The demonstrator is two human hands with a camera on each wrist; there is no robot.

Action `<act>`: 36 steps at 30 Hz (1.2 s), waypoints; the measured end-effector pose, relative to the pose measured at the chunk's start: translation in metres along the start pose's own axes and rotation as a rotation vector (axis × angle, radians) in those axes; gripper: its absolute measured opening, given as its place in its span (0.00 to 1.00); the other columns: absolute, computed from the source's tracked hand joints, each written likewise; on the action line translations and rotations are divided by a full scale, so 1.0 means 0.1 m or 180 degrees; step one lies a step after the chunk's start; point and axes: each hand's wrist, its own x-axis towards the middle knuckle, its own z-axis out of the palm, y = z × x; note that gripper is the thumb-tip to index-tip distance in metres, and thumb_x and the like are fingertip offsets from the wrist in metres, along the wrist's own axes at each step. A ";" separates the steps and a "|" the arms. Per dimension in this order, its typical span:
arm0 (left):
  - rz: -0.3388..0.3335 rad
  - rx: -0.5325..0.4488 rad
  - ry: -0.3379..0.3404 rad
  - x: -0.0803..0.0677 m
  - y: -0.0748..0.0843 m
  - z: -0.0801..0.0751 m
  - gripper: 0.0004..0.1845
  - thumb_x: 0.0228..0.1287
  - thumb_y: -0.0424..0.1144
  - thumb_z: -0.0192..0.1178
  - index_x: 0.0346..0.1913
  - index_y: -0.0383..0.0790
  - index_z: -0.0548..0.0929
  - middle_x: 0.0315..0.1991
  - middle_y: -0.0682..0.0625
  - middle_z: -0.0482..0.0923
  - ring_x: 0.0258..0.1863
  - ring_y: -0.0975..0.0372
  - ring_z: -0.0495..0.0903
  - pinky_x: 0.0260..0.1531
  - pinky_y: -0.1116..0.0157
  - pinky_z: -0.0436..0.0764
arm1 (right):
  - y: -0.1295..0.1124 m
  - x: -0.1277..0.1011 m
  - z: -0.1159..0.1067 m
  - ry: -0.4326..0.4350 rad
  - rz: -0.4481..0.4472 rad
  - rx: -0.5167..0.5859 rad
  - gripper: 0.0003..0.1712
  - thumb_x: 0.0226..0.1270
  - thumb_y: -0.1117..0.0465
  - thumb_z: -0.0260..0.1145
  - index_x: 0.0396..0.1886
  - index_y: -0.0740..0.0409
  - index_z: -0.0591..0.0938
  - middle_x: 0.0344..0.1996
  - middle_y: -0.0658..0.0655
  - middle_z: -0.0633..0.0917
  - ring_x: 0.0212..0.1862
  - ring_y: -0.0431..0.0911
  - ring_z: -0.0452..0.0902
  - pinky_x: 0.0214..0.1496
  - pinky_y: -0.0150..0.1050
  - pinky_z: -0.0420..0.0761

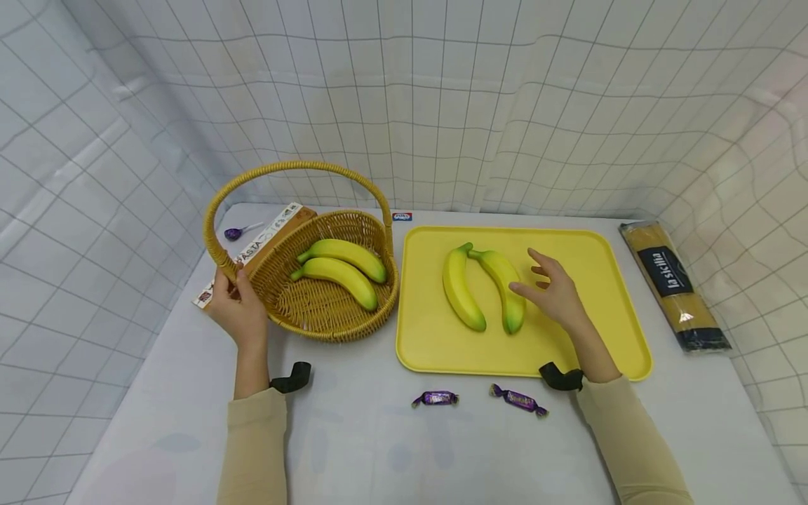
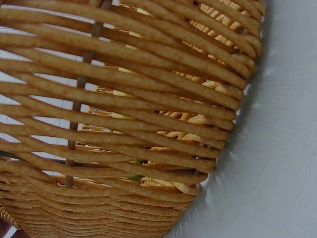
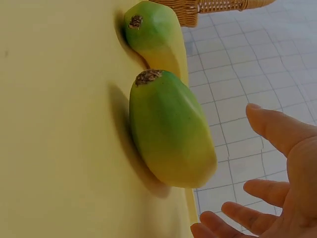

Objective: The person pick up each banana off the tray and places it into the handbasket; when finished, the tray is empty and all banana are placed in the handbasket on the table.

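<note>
My left hand (image 1: 240,312) grips the wicker basket (image 1: 337,335) where its tall arched handle (image 1: 297,166) meets the left rim. Two yellow bananas with green ends, a rear one (image 1: 350,252) and a front one (image 1: 344,277), lie inside. To the right, a left banana (image 1: 459,287) and a right banana (image 1: 503,280) lie on the yellow tray (image 1: 418,315), their stems close together. My right hand (image 1: 558,294) is spread beside the right banana, holding nothing; the right wrist view shows a gap between the fingers and that banana (image 3: 171,129). Basket weave (image 2: 124,99) fills most of the left wrist view.
A pasta box (image 1: 274,235) lies behind the basket, with a purple lollipop (image 1: 233,233) to its left. Two purple-wrapped candies, one left (image 1: 437,398) and one right (image 1: 520,400), lie before the tray. A spaghetti pack (image 1: 672,284) lies at the right; a small blue-red card (image 1: 402,217) at the back.
</note>
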 end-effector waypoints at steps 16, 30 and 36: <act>-0.0018 0.0033 -0.0016 0.00 0.00 0.00 0.15 0.71 0.36 0.53 0.49 0.28 0.83 0.44 0.38 0.84 0.33 0.75 0.72 0.35 0.77 0.70 | 0.06 0.01 0.12 -0.0202 0.0135 -0.0176 0.49 0.64 0.52 0.70 0.77 0.61 0.54 0.70 0.71 0.63 0.66 0.66 0.65 0.65 0.59 0.70; -0.0039 0.0043 0.0005 0.01 -0.01 0.00 0.15 0.70 0.34 0.52 0.49 0.27 0.83 0.44 0.37 0.84 0.31 0.75 0.70 0.33 0.76 0.69 | 0.09 0.04 0.15 -0.0278 0.0205 -0.0247 0.49 0.64 0.50 0.68 0.76 0.62 0.55 0.67 0.70 0.68 0.63 0.64 0.67 0.63 0.58 0.72; -0.0036 0.0022 -0.0007 0.00 -0.02 -0.01 0.15 0.71 0.35 0.52 0.49 0.27 0.82 0.44 0.35 0.83 0.31 0.75 0.71 0.33 0.77 0.70 | 0.08 0.04 0.16 -0.0278 0.0210 -0.0313 0.47 0.65 0.50 0.68 0.75 0.65 0.57 0.64 0.70 0.72 0.61 0.63 0.70 0.60 0.57 0.73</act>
